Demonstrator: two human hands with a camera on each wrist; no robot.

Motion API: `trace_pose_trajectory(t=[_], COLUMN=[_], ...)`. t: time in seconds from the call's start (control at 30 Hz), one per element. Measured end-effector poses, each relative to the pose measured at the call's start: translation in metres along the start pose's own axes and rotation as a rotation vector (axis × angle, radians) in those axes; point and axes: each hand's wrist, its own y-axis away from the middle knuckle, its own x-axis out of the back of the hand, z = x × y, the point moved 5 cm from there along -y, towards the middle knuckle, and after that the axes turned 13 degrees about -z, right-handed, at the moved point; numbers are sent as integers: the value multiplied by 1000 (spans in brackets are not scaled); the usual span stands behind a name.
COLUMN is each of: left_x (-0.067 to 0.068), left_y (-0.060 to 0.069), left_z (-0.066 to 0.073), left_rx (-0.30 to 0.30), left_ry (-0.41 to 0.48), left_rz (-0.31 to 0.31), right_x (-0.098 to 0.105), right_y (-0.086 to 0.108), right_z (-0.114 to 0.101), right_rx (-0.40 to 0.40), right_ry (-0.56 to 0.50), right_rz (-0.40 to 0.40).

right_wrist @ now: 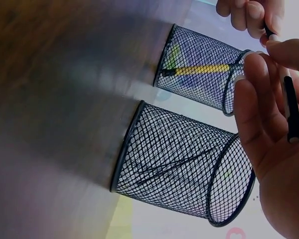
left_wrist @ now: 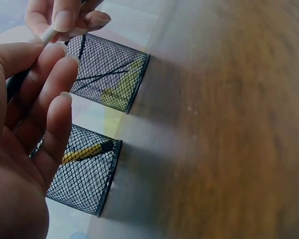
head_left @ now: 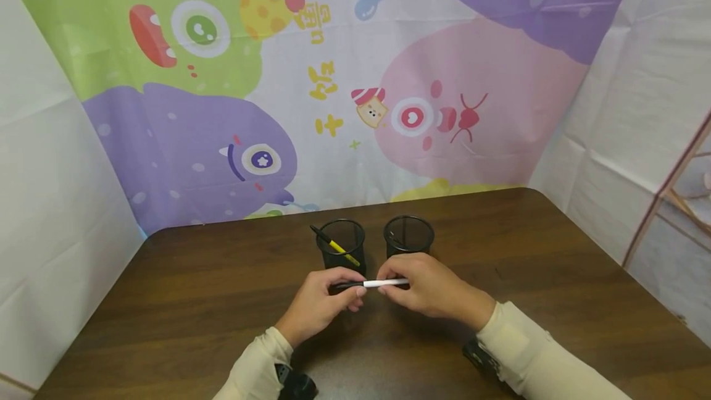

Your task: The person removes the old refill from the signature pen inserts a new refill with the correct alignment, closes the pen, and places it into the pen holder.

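A white pen with black parts (head_left: 371,284) lies level between the two hands, in front of two black mesh cups. My left hand (head_left: 324,301) pinches its black end between thumb and fingers. The white end is pinched by my right hand (head_left: 430,284), and in the right wrist view a black clip shows along that part. The left mesh cup (head_left: 344,258) holds a yellow and black pen (head_left: 336,245) leaning to the left. Inside the right mesh cup (right_wrist: 174,159), thin dark sticks show through the mesh.
Both cups stand on a dark brown wooden table (head_left: 211,289). Behind the table hangs a cloth with cartoon monsters (head_left: 344,79), and pale cloth walls (head_left: 50,159) rise at the left and right sides.
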Motion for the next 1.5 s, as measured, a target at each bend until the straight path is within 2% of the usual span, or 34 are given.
trace_pose_trajectory(t=[0.43, 0.8, 0.9, 1.13, 1.5], left_x=[-1, -1, -2, -5, -4], left_y=[1, 0, 1, 3, 4], left_z=[2, 3, 7, 31, 30], left_rx=[5, 4, 11, 1, 13], left_ry=[-20, -44, -53, -29, -40], left_rz=[10, 13, 18, 21, 28], right_x=[-1, -1, -2, -3, -2], right_y=[1, 1, 1, 0, 0], right_z=[0, 1, 1, 2, 2], right_rx=[-9, -68, -74, -61, -59], right_ry=[-15, -4, 21, 22, 12], right_rz=[1, -77, -100, -98, -68])
